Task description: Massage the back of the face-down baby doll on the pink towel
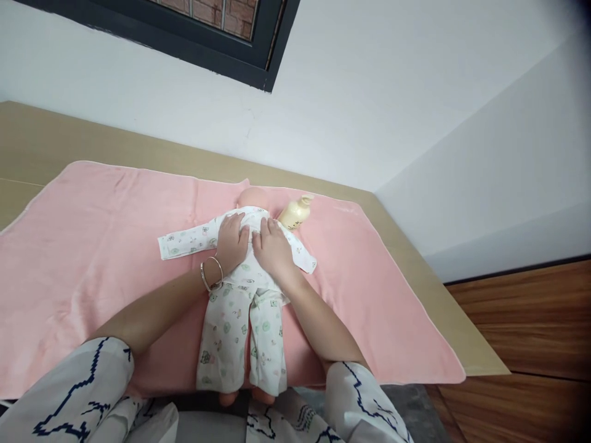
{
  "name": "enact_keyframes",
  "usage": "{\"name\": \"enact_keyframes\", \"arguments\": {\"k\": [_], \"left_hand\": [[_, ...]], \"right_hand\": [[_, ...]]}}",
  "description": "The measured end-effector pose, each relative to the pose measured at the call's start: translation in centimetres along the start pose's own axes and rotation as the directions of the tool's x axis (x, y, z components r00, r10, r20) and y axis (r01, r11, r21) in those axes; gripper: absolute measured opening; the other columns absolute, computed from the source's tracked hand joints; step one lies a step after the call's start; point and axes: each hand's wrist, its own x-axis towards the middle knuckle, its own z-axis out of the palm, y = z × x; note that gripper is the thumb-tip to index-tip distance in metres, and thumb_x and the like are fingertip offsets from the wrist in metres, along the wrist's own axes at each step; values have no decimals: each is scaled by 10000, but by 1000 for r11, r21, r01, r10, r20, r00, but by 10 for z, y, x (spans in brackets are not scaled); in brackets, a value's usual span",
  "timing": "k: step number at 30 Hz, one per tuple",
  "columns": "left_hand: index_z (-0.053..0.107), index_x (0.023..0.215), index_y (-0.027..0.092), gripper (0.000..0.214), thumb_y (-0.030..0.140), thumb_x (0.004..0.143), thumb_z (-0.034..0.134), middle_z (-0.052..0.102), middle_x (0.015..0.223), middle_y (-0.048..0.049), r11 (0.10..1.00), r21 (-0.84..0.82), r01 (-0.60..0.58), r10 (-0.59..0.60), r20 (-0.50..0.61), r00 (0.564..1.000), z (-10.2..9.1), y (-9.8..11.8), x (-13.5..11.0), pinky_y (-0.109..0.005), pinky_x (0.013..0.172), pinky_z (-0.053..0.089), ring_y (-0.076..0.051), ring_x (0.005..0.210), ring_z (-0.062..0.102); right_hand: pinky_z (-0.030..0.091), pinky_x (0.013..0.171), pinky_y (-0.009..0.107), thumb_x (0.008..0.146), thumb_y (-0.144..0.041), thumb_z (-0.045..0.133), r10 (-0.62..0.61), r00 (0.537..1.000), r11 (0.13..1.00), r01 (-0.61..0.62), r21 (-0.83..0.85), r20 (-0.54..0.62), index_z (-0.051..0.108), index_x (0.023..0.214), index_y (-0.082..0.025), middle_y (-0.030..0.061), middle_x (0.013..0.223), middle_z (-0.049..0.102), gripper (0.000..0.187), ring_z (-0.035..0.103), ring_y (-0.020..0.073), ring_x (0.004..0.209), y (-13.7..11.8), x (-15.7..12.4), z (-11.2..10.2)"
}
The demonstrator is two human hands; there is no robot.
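A baby doll (pixel 252 271) in white patterned pyjamas lies stretched out on a pink blanket (pixel 138 221). Its bare head (pixel 253 198) points away from me and its feet (pixel 228 399) reach the near edge. My left hand (pixel 232 240) rests flat on the left part of the doll's upper body, fingers stretched out. On the right part lies my right hand (pixel 272 247), also flat and open. The doll's face is not visible. Beside its head on the right is a cream-coloured bottle (pixel 295 213) with a pale top, leaning or lying on the blanket.
The blanket covers most of a light wooden table (pixel 415 258), which stands against a white wall (pixel 323 123). A dark window frame (pixel 258 67) is set in the wall. Brown wood panels (pixel 530 314) are on the right, below table height.
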Motion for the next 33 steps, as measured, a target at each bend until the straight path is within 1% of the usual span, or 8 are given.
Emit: {"name": "enact_keyframes", "arguments": {"k": [4, 6, 11, 13, 18, 24, 28, 33], "left_hand": [[581, 1275, 137, 545, 462, 1031, 218, 658, 1272, -186, 999, 16, -44, 44, 9, 999, -1, -2, -1, -536, 1143, 399, -294, 1231, 593], [567, 1295, 134, 529, 449, 1028, 237, 650, 1292, -181, 998, 26, -54, 54, 17, 998, -1, -2, -2, -534, 1145, 393, -301, 1244, 585], [559, 1295, 106, 439, 283, 912, 438, 634, 1305, -178, 996, 84, -11, 8, 37, 999, 0, -1, 3, -515, 1144, 404, -311, 1256, 560], [602, 1226, 121, 412, 225, 852, 462, 647, 1268, -172, 994, 113, -11, 2, 75, 997, -1, -2, 10, -516, 1143, 406, -312, 1243, 559], [623, 1187, 112, 394, 190, 859, 420, 652, 1242, -182, 980, 198, -8, -26, 171, 985, -4, 0, 15, -535, 1121, 416, -319, 1225, 567], [594, 1250, 82, 394, 225, 967, 361, 610, 1334, -215, 927, 327, -182, 132, 168, 977, -5, 20, -4, -549, 1172, 351, -339, 1325, 523], [605, 1227, 95, 373, 228, 925, 431, 633, 1290, -221, 934, 335, -124, 81, 140, 987, -7, 21, 0, -543, 1117, 413, -351, 1283, 557], [594, 1261, 48, 426, 279, 928, 463, 597, 1356, -276, 903, 421, -90, 20, 167, 986, -12, 24, 4, -623, 1119, 372, -413, 1316, 535]], "right_hand": [[141, 1248, 601, 954, -190, 390, -241, 966, 970, 236, 58, 92, 501, 1461, -182, 106, 1616, 364, 520, 235, 303, 1540, -3, -3, -2], [126, 1251, 602, 980, -234, 371, -271, 957, 957, 257, 131, 101, 506, 1456, -239, 52, 1622, 360, 495, 232, 271, 1544, 8, 6, -2], [255, 1237, 498, 1020, -344, 347, 3, 1000, 996, -1, 85, -24, 423, 1488, -32, 223, 1559, 422, 568, 341, 306, 1497, 15, 10, 2], [279, 1224, 499, 1016, -308, 334, 13, 997, 1000, -13, -8, -74, 452, 1453, 14, 268, 1500, 480, 555, 400, 329, 1460, 4, 1, 3], [305, 1230, 422, 993, -245, 368, -183, 983, 983, 183, 21, -35, 544, 1408, -76, 181, 1494, 526, 482, 430, 269, 1450, 2, -5, -1], [380, 1171, 407, 1019, -371, 376, -44, 998, 986, 51, 159, -46, 518, 1422, -121, 145, 1484, 545, 494, 478, 243, 1409, 35, 18, 0], [459, 1054, 398, 1031, -333, 331, -1, 998, 1000, 0, -23, -68, 592, 1291, -132, 169, 1297, 671, 420, 607, 277, 1242, 16, 5, -3], [449, 1070, 410, 1019, -264, 300, -6, 997, 994, -2, -108, -77, 629, 1221, -105, 206, 1267, 679, 417, 594, 307, 1269, -12, -15, -8]]}}
